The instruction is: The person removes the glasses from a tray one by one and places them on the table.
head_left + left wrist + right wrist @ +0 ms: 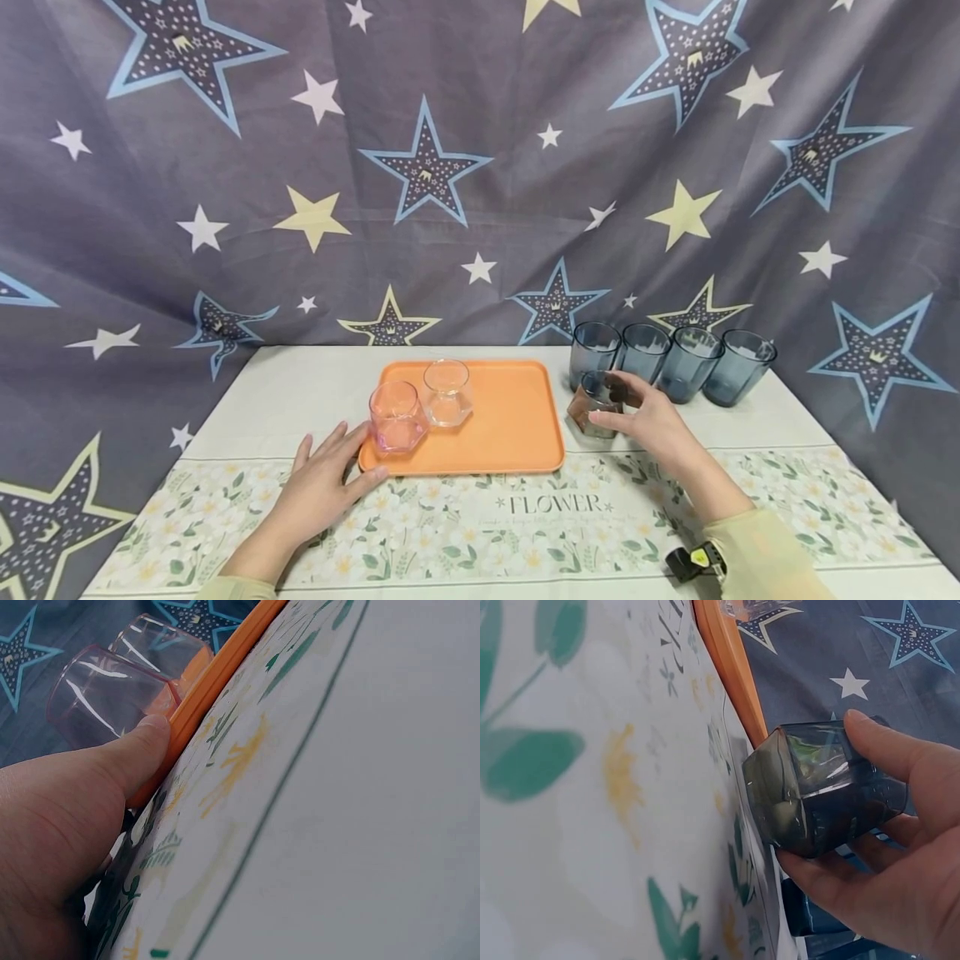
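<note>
My right hand (660,422) holds a dark grey faceted glass (595,412) just right of the orange tray (517,417). In the right wrist view, the thumb and fingers reach round the upper part of this smoky glass (802,791), and its angular base faces the tray side. On the left of the tray stand a pink-tinted glass (397,421) and a clear glass (447,396), close together. At the tray's front left corner rests my left hand (318,483), fingers extended. Its thumb touches the tray rim (217,675) beside the pink glass in the left wrist view.
Several tall blue glasses (686,367) stand in a row at the back right, behind the grey glass. A floral cloth with lettering covers the table (285,400). Behind it hangs a dark star-patterned curtain (480,208).
</note>
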The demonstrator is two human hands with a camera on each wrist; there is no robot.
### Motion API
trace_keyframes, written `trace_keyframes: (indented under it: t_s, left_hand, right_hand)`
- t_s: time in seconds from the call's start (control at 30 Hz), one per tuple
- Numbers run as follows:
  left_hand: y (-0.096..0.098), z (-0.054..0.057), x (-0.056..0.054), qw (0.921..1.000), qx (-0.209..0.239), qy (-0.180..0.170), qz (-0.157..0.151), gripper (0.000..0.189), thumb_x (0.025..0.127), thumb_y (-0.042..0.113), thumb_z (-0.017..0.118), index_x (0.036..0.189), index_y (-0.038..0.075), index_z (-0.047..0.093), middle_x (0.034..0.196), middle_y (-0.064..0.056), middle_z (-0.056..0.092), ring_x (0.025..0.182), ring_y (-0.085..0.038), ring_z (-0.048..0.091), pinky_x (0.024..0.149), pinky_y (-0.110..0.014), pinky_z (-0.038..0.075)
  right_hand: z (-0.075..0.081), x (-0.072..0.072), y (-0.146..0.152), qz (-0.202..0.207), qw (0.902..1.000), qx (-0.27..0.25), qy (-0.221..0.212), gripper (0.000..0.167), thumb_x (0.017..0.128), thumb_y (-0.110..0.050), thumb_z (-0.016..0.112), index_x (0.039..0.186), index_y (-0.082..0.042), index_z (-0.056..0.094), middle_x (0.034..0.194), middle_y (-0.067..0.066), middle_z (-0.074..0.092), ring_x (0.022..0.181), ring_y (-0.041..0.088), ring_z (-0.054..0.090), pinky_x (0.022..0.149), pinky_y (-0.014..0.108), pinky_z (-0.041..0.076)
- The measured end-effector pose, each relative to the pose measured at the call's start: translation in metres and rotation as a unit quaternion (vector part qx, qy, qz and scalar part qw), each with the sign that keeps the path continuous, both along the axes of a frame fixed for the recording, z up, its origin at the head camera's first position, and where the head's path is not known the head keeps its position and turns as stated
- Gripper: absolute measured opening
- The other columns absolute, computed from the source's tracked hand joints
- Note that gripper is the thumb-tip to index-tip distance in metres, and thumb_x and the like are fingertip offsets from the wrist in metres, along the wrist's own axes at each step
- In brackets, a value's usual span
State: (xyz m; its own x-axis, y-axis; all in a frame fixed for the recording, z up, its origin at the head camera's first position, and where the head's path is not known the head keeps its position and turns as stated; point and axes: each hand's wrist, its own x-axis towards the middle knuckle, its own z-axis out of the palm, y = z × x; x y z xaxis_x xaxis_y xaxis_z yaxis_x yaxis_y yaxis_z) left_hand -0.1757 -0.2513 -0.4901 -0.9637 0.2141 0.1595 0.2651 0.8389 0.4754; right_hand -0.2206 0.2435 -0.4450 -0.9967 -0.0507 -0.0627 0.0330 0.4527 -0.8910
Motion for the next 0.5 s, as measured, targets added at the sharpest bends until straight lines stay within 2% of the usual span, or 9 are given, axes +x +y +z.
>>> trace_keyframes:
  t_s: [0.27, 0.5]
  left_hand:
    - [-0.0010, 0.0007, 0.0003, 1.0000, 0.002, 0.001, -0.003, 0.085, 0.106, 0.057, 0.070, 0.166, 0.001, 0.048, 0.165, -0.024, 0.051, 0.161, -0.050, 0.032, 0.126, -0.079, 0.001]
    - [-0.0005, 0.0019, 0.0009, 1.0000, 0.002, -0.003, -0.005, 0.085, 0.106, 0.057, 0.070, 0.166, 0.001, 0.048, 0.166, -0.023, 0.051, 0.161, -0.050, 0.031, 0.126, -0.079, 0.000]
  right_hand:
    - [-0.0036, -0.0019, 0.0024, 0.007, 0.9999, -0.003, -0.011, 0.102, 0.095, -0.043, 0.090, 0.175, -0.016, 0.032, 0.170, 0.021, 0.042, 0.157, 0.047, 0.038, 0.117, 0.068, 0.045]
    - [-0.0054, -0.0030, 0.0036, 0.013, 0.9999, -0.005, -0.006, 0.099, 0.097, -0.039, 0.089, 0.174, -0.014, 0.033, 0.169, 0.022, 0.043, 0.155, 0.047, 0.041, 0.116, 0.065, 0.046]
